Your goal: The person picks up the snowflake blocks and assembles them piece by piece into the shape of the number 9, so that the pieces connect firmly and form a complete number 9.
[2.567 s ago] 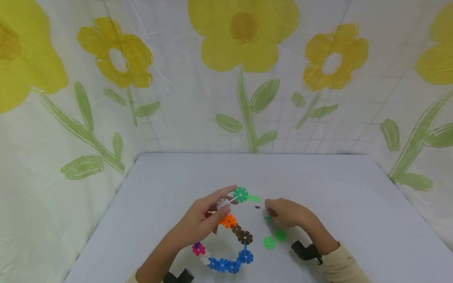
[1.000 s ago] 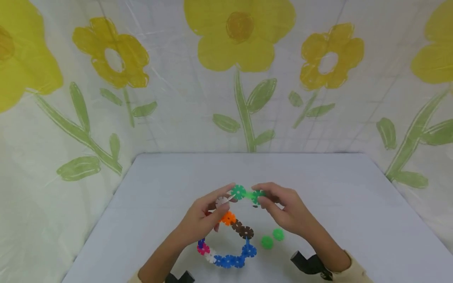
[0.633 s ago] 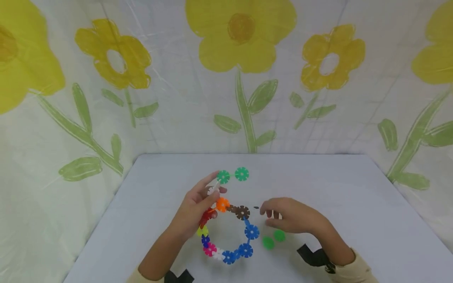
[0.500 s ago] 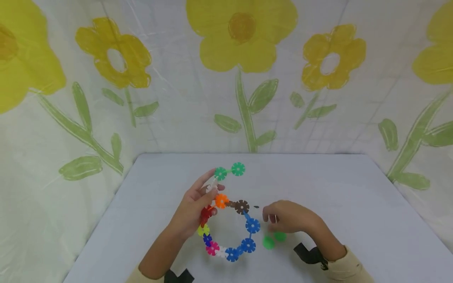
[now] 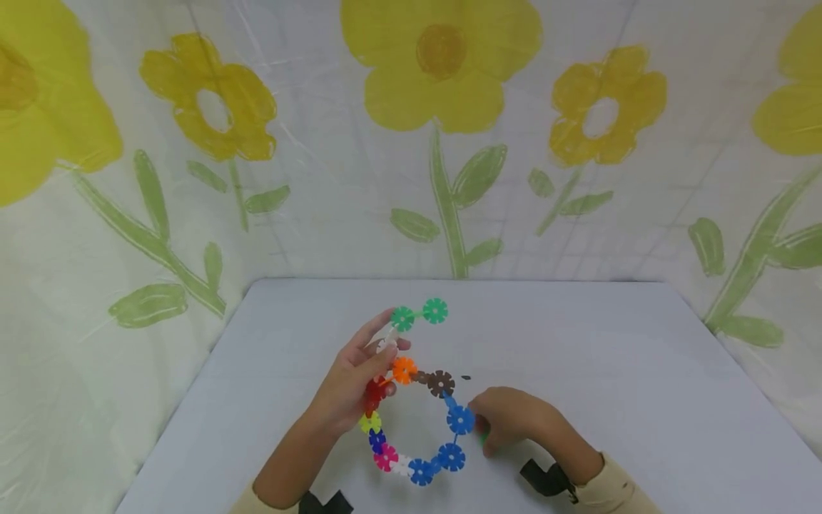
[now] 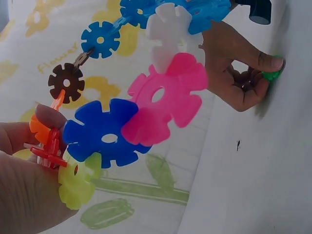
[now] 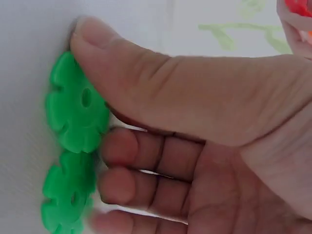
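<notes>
My left hand (image 5: 349, 382) holds up a ring-shaped chain of plastic snowflake discs, pinched near the white disc (image 5: 387, 345) and red discs (image 5: 375, 395). Round the ring run yellow, dark blue, pink (image 6: 165, 97), white, several blue (image 5: 459, 420), brown and orange (image 5: 404, 370) discs. From the white disc a branch sticks up, ending in two teal-green discs (image 5: 435, 310) joined by a light green one. My right hand (image 5: 514, 417) is down at the tabletop, its thumb and fingers curled at a green snowflake disc (image 7: 78, 105). Another green disc (image 7: 68, 195) lies against it.
A white table (image 5: 578, 328) spreads beneath, backed by a sheet printed with yellow flowers (image 5: 442, 53). A small dark mark (image 5: 466, 378) shows on the table beyond my right hand. Black wrist mounts (image 5: 546, 478) sit on both forearms.
My right hand brought a teal-green disc to the chain's light green one, let go of it joined there, then went down to the loose green discs. My left hand raised the chain, showing its full ring.
</notes>
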Tool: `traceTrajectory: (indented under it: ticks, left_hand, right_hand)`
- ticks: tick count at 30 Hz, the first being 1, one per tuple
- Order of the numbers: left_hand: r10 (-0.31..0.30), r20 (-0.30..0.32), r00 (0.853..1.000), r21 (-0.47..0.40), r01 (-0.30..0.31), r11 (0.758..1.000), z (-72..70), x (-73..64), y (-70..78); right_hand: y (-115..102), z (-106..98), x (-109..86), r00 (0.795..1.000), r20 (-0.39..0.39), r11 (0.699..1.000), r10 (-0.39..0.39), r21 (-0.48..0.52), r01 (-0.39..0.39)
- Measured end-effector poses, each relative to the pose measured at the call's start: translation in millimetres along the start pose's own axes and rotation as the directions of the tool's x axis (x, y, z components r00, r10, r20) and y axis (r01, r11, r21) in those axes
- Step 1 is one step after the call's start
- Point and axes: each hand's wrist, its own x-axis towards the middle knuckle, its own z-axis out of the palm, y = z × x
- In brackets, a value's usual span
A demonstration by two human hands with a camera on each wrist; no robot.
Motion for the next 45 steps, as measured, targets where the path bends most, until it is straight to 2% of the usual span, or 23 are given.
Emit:
traceTrajectory:
  ticks: [3, 6, 8, 9, 10, 11, 12, 14, 16, 17, 18, 20, 21, 23, 30, 34, 36, 38, 41, 45]
  left_hand:
    - [-0.015, 0.007, 1.0, -0.008, 0.015, 1.0, 0.6, -0.4, 0.5]
    - [-0.016, 0.026, 1.0, -0.012, 0.016, 1.0, 1.0, -0.7, 0.9]
    - [-0.009, 0.043, 0.999, -0.01, 0.01, 1.0, 1.2, -0.6, 0.7]
    - [-0.006, 0.05, 0.999, -0.007, 0.006, 1.0, 1.5, -0.6, 0.6]
    - [-0.002, 0.061, 0.998, -0.002, 0.002, 1.0, 1.5, -0.5, 0.2]
    - [0.002, 0.068, 0.998, 0.004, -0.003, 1.0, 1.9, -0.5, 0.0]
    - [0.006, 0.076, 0.997, 0.009, -0.007, 1.0, 2.2, -0.5, -0.4]
    - [0.015, 0.087, 0.996, 0.029, -0.017, 0.999, 2.5, -0.4, -1.5]
    - [0.02, 0.092, 0.996, 0.048, -0.024, 0.999, 3.0, -0.7, -2.9]
    - [0.019, 0.09, 0.996, 0.06, -0.025, 0.998, 3.5, -0.9, -3.5]
    - [0.019, 0.092, 0.996, 0.074, -0.026, 0.997, 3.8, -1.1, -4.3]
    - [0.017, 0.095, 0.995, 0.112, -0.028, 0.993, 5.1, -1.8, -5.6]
    - [0.015, 0.099, 0.995, 0.127, -0.028, 0.992, 6.0, -2.1, -6.1]
    - [0.014, 0.108, 0.994, 0.165, -0.032, 0.986, 7.9, -3.0, -6.7]
    - [0.045, 0.141, 0.989, 0.212, -0.074, 0.974, 13.1, -4.6, -6.9]
    - [0.064, 0.156, 0.986, 0.248, -0.102, 0.963, 13.3, -4.4, -8.3]
    - [0.07, 0.162, 0.984, 0.261, -0.111, 0.959, 13.3, -4.1, -9.1]
    - [0.077, 0.168, 0.983, 0.265, -0.121, 0.957, 13.2, -4.0, -9.9]
    - [0.09, 0.172, 0.981, 0.273, -0.135, 0.952, 13.0, -3.8, -10.7]
    - [0.109, 0.18, 0.978, 0.284, -0.158, 0.946, 12.6, -3.6, -11.6]
  right_hand:
    - [5.9, -3.9, -1.6, 0.999, -0.001, 0.997, -0.055, 0.052, 0.055]
    - [12.5, -13.8, -3.7, 0.986, -0.064, 0.973, -0.151, 0.168, 0.16]
    - [15.7, -23.2, -6.5, 0.956, -0.177, 0.934, -0.234, 0.231, 0.272]
    - [16.3, -28.4, -8.9, 0.93, -0.247, 0.911, -0.271, 0.246, 0.331]
    - [16.4, -33.5, -11.7, 0.895, -0.326, 0.889, -0.306, 0.239, 0.391]
    - [16.0, -38.1, -15.1, 0.849, -0.409, 0.866, -0.335, 0.222, 0.448]
    - [14.7, -42.4, -18.9, 0.794, -0.493, 0.848, -0.356, 0.186, 0.496]
    - [10.7, -49.1, -26.0, 0.67, -0.638, 0.832, -0.379, 0.082, 0.549]
    - [6.5, -54.0, -31.5, 0.544, -0.744, 0.821, -0.389, -0.012, 0.57]
    - [4.3, -56.0, -33.9, 0.49, -0.78, 0.818, -0.389, -0.047, 0.574]
    - [2.4, -57.6, -36.1, 0.444, -0.807, 0.818, -0.389, -0.08, 0.57]
    - [-0.9, -59.9, -39.6, 0.388, -0.839, 0.821, -0.381, -0.115, 0.559]
    - [-2.4, -60.6, -41.0, 0.374, -0.847, 0.824, -0.378, -0.124, 0.552]
    - [-4.2, -61.3, -43.0, 0.359, -0.853, 0.827, -0.378, -0.137, 0.545]
    - [-5.4, -61.1, -44.0, 0.359, -0.851, 0.845, -0.385, -0.168, 0.508]
    - [-6.9, -61.4, -42.5, 0.321, -0.847, 0.832, -0.424, -0.224, 0.507]
    - [-8.0, -61.0, -41.9, 0.311, -0.847, 0.827, -0.432, -0.234, 0.511]
    - [-9.0, -60.6, -41.6, 0.314, -0.847, 0.827, -0.429, -0.229, 0.513]
    - [-10.2, -59.7, -41.8, 0.341, -0.848, 0.839, -0.406, -0.198, 0.507]
    - [-11.0, -59.4, -42.1, 0.348, -0.848, 0.845, -0.4, -0.195, 0.497]
